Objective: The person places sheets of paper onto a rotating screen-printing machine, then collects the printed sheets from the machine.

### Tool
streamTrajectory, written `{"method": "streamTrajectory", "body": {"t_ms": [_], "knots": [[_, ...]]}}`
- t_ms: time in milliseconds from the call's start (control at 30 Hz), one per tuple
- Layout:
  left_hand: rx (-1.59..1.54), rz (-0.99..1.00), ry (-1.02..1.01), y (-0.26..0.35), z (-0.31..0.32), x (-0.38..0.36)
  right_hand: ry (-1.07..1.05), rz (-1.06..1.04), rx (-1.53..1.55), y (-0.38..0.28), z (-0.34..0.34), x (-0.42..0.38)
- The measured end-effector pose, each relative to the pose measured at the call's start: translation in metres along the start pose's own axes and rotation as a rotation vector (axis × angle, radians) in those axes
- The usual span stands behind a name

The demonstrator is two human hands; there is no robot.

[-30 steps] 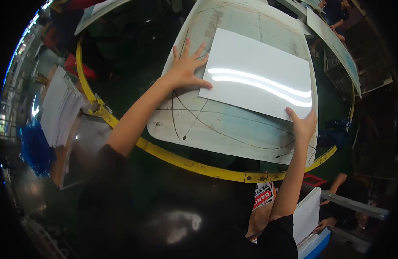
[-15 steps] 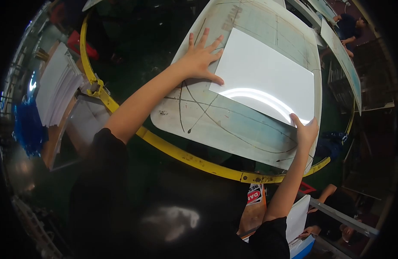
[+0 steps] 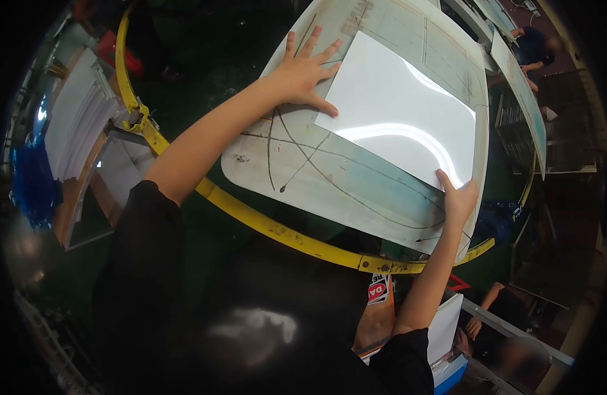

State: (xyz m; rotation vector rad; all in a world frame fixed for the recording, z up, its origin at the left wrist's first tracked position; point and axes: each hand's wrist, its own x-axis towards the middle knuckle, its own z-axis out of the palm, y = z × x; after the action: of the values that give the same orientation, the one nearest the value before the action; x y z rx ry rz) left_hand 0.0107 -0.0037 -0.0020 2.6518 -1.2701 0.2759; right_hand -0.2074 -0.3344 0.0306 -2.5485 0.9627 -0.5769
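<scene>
A glossy white sheet (image 3: 395,99) lies on a large pale board (image 3: 303,191) marked with dark curved lines. My left hand (image 3: 301,78) is spread flat on the board at the sheet's left edge, its thumb touching the sheet near the lower left corner. At the lower right corner, my right hand (image 3: 458,201) grips the sheet, thumb on top and the other fingers partly hidden by the edge. Bright curved reflections cross the sheet near my right thumb and along its upper right edge.
A yellow curved rail (image 3: 270,227) rings the board. Stacked white sheets (image 3: 79,125) and blue plastic (image 3: 37,181) are at left. Another pale board (image 3: 519,95) stands at right. Co-workers appear at upper right and lower right, near a metal bar (image 3: 514,329).
The view has shifted slightly, moving the scene up and left. Reflections on the sheet have changed shape, with a new bright streak at its upper right. Both hands keep their places on the sheet.
</scene>
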Motion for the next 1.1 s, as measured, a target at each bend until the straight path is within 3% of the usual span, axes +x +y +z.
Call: {"method": "streamTrajectory", "body": {"t_ms": [267, 367, 467, 1100], "knots": [[-0.001, -0.148, 0.001, 0.010, -0.004, -0.003, -0.018, 0.003, -0.015, -0.002, 0.000, 0.002], [-0.060, -0.117, 0.130, 0.011, -0.002, -0.007, -0.018, -0.003, -0.019, 0.003, 0.003, 0.004], [-0.072, -0.137, 0.033, 0.015, -0.010, -0.007, -0.018, -0.009, -0.018, 0.007, 0.004, 0.005], [0.039, -0.124, -0.036, 0.020, -0.015, -0.003, -0.104, 0.104, -0.101, 0.004, 0.004, 0.003]]}}
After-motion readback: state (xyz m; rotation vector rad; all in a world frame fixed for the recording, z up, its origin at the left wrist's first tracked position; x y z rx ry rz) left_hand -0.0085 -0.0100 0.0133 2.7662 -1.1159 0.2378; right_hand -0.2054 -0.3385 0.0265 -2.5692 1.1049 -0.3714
